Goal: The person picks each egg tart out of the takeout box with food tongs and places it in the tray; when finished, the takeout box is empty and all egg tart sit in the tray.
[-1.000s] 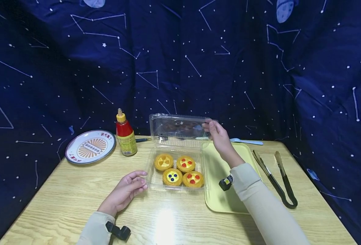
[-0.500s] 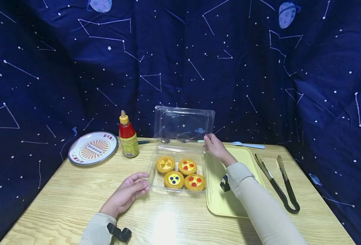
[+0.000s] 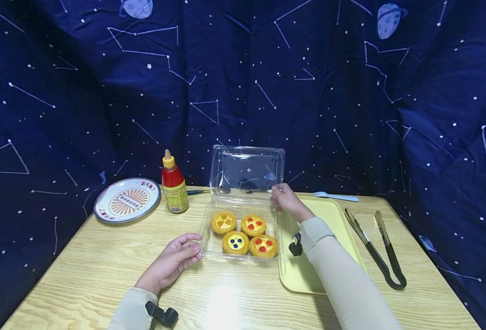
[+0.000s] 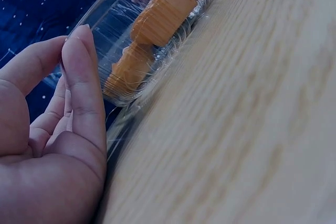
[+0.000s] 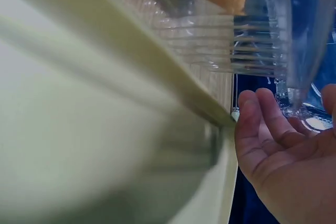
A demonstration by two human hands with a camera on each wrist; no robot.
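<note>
A clear plastic clamshell box (image 3: 210, 243) lies on the table, its lid (image 3: 247, 167) standing up at the back. Several egg tarts (image 3: 263, 246) sit inside; two carry red dots, one has blue dots and another yellow wedges. My left hand (image 3: 170, 261) pinches the box's left rim between thumb and forefinger, as the left wrist view shows close up. At the hinge's right end, my right hand (image 3: 290, 201) holds the lid's lower edge, with the thumb on one side and fingers (image 5: 249, 116) on the other.
Beneath my right arm lies a yellow tray (image 3: 296, 275); black-handled tongs (image 3: 385, 263) rest to its right. Behind it is a light blue fork (image 3: 335, 196). A red sauce bottle (image 3: 174, 188) and a patterned plate (image 3: 127, 201) stand back left. A starry curtain (image 3: 243, 91) encloses the table.
My right hand has slid from the lid's upper right corner down to the hinge end. The lid now stands higher. My left hand stays on the rim; the head view has shifted slightly.
</note>
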